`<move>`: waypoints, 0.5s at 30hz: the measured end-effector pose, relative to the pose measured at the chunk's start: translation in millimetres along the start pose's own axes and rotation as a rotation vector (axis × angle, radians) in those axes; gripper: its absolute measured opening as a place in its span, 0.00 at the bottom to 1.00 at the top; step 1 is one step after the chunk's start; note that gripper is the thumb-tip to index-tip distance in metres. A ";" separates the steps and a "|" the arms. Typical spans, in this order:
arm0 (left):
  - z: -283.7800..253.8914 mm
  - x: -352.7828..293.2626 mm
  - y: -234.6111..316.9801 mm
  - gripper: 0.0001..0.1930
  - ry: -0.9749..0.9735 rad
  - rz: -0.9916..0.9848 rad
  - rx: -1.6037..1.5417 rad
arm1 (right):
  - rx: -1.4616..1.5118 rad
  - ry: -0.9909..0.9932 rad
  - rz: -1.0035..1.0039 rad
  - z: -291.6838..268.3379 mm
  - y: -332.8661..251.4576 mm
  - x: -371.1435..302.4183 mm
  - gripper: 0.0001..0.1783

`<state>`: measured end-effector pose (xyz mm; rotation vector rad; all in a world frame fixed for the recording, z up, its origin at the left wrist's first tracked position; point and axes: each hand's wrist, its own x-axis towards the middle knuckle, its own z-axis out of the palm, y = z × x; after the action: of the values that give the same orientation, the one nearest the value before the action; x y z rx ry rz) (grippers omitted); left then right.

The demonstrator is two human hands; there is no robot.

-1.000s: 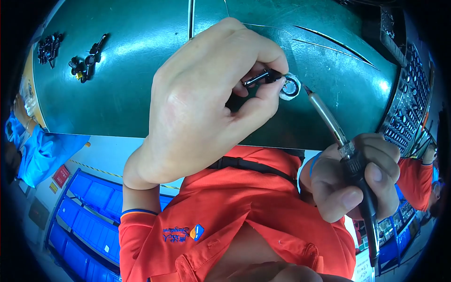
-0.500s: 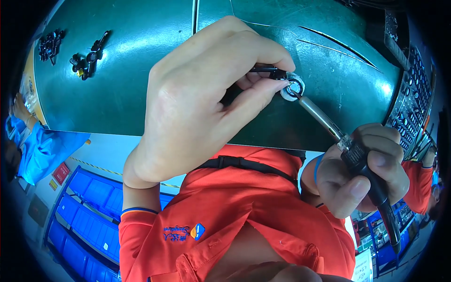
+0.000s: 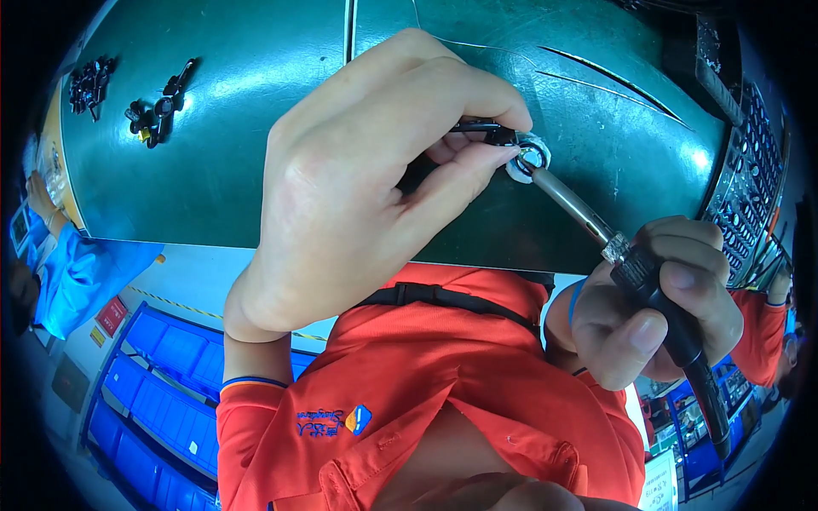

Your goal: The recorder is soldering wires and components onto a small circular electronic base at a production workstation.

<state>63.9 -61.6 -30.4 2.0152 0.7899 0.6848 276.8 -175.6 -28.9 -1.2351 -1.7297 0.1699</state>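
Over the green tabletop, my left hand [image 3: 366, 162] pinches a small black part with a round silvery end [image 3: 531, 158] between thumb and forefinger. A thin black piece of it runs back under the fingers; the rest is hidden by the hand. My right hand [image 3: 656, 298] is closed round the black handle of a soldering iron [image 3: 579, 204]. The iron's metal barrel slants up and left, and its tip meets the inside of the round end, close to my left thumb. Whether the tip touches metal or wire there is too small to tell.
Small black parts [image 3: 162, 106] and a pile of similar ones [image 3: 90, 85] lie at the table's far left. A tray with many small parts [image 3: 750, 179] stands at the right. Thin wire [image 3: 494, 48] crosses the back. Other people sit at left [image 3: 94, 272] and right [image 3: 758, 332].
The soldering iron's tip and my right hand have shifted very slightly left and up. My left hand and the part have moved slightly left.
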 end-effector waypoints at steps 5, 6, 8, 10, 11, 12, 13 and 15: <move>0.3 -0.7 0.2 0.12 -0.001 0.005 0.010 | 0.014 0.008 0.004 0.5 0.1 -1.3 0.19; 0.7 -1.1 0.3 0.12 -0.001 0.006 0.011 | 0.024 0.003 -0.007 -0.3 1.1 -2.0 0.19; 1.7 -1.1 1.9 0.12 -0.001 0.004 0.011 | 0.033 -0.002 -0.019 0.9 0.1 -3.8 0.19; 3.8 -2.1 3.5 0.12 -0.001 -0.003 0.011 | 0.073 0.209 -0.009 12.0 -6.1 -11.9 0.18; 5.2 -3.2 4.0 0.12 -0.001 -0.005 0.009 | 0.092 0.313 -0.003 13.9 -7.7 -14.9 0.18; 4.5 -2.1 4.7 0.12 -0.003 -0.001 0.011 | 0.091 0.314 -0.003 13.1 -7.5 -14.3 0.18; 4.2 -1.6 5.1 0.12 -0.005 0.001 0.013 | 0.087 0.304 -0.004 11.9 -6.9 -14.2 0.18; 6.0 -2.3 4.3 0.12 -0.008 0.001 0.009 | 0.079 0.281 -0.003 10.5 -5.6 -15.8 0.18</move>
<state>67.8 -68.2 -30.1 2.0254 0.7889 0.6739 265.5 -186.6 -40.7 -1.1397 -1.4687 0.0584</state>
